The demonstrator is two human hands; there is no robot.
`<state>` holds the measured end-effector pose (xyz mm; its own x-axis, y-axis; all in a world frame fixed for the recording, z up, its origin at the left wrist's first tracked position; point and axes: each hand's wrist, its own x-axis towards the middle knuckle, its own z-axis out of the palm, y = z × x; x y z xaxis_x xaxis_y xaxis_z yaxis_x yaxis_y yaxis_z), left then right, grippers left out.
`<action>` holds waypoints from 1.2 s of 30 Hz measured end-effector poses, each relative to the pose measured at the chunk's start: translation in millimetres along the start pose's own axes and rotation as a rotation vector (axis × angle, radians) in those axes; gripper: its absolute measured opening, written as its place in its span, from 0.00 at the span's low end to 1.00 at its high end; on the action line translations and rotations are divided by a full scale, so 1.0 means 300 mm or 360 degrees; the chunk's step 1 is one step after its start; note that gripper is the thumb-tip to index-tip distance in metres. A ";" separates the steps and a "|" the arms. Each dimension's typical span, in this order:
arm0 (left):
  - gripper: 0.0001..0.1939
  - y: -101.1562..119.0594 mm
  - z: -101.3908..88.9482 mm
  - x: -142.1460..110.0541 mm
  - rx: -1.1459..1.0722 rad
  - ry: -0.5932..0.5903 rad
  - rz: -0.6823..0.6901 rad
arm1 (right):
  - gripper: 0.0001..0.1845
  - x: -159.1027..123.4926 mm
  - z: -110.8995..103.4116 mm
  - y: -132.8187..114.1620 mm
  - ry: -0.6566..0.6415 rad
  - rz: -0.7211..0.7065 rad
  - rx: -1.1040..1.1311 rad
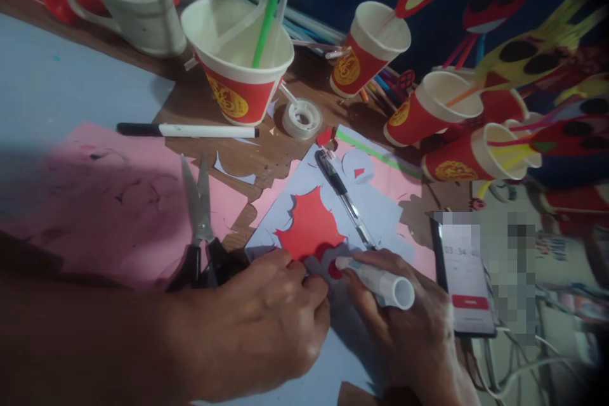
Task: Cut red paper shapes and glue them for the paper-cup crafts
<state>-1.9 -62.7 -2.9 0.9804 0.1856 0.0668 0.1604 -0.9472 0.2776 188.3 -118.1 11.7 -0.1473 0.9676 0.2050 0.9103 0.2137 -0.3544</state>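
My right hand (pixel 404 323) grips a whitish glue stick (pixel 375 280), tilted so that its tip meets a small dark red paper piece (pixel 335 269). My left hand (pixel 266 317) is closed just left of it, its fingertips pinched low over the papers; whatever they hold is hidden. Beyond the knuckles lies a jagged red paper scrap (pixel 309 222) on light blue paper (pixel 273 219). A clear pen with a black grip (pixel 340 184) lies across the blue paper. Scissors (pixel 202 222) rest with blades apart beside my left hand, their handles partly covered.
Red-and-white paper cups (pixel 238 63) with paper figures on straws stand along the back and right. A mug (pixel 133 0), a marker (pixel 190 130) and a tape roll (pixel 302 119) are nearby. Pink paper (pixel 118 216) spreads left. A phone (pixel 464 273) and cables (pixel 518 368) lie right.
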 end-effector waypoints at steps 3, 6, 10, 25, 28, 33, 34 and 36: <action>0.08 0.000 -0.006 -0.003 -0.0031 0.0023 -0.0004 | 0.03 0.009 0.003 -0.007 -0.0022 -0.0016 0.0053; 0.09 -0.003 -0.010 -0.004 -0.0037 0.0020 -0.0016 | 0.03 0.010 -0.001 -0.011 -0.0051 -0.0045 0.0104; 0.10 -0.004 -0.012 -0.005 -0.0035 0.0020 0.0006 | 0.02 0.000 -0.009 -0.004 -0.0068 -0.0035 0.0059; 0.10 -0.002 -0.020 -0.002 -0.0031 -0.0001 0.0028 | 0.03 -0.009 -0.004 0.009 -0.0103 -0.0005 0.0074; 0.08 -0.002 -0.012 -0.004 -0.0023 0.0029 0.0014 | 0.02 -0.001 -0.003 0.009 -0.0040 -0.0001 0.0034; 0.08 -0.002 -0.004 -0.002 -0.0023 0.0070 -0.0021 | 0.03 0.006 0.001 -0.006 -0.0086 -0.0031 0.0084; 0.08 -0.002 -0.007 -0.002 -0.0022 0.0053 -0.0016 | 0.03 0.002 0.000 -0.007 -0.0099 -0.0040 0.0103; 0.09 -0.001 -0.015 -0.003 -0.0022 0.0025 0.0000 | 0.03 -0.006 -0.005 -0.003 -0.0118 -0.0037 0.0118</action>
<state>-3.2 -61.4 1.4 0.9784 0.1896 0.0821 0.1585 -0.9436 0.2906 188.3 -120.1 13.1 -0.1990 0.9689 0.1470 0.8755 0.2432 -0.4175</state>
